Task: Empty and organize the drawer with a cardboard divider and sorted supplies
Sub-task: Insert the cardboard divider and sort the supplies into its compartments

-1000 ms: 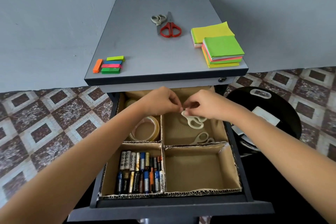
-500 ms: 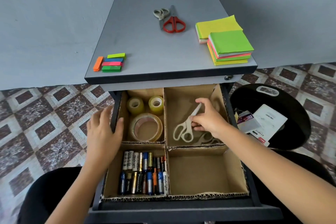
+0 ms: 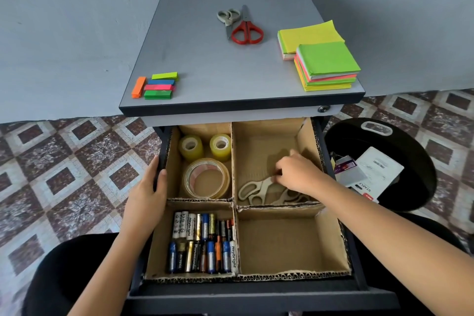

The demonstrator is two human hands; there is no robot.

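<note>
The open drawer [image 3: 256, 297] holds a cardboard divider [image 3: 234, 202] with four compartments. Tape rolls [image 3: 207, 179] fill the back left one, several batteries [image 3: 202, 244] the front left one. Beige scissors [image 3: 256, 190] lie in the back right compartment, with a second pair partly hidden under my wrist. My right hand [image 3: 298, 170] is down in that compartment, fingers pinched on the scissors' blades. My left hand [image 3: 150, 195] grips the drawer's left side wall. The front right compartment [image 3: 287, 246] is bare cardboard.
On the grey cabinet top [image 3: 205, 59] lie red scissors [image 3: 246, 31], grey scissors [image 3: 227, 18], sticky note pads [image 3: 325, 64] and coloured page flags [image 3: 157, 84]. A black bin [image 3: 415, 161] with packaging stands on the tiled floor to the right.
My hands parted; the left went to the drawer's left wall. My right hand lowered the beige scissors into the back right compartment and laid them flat, handles to the left.
</note>
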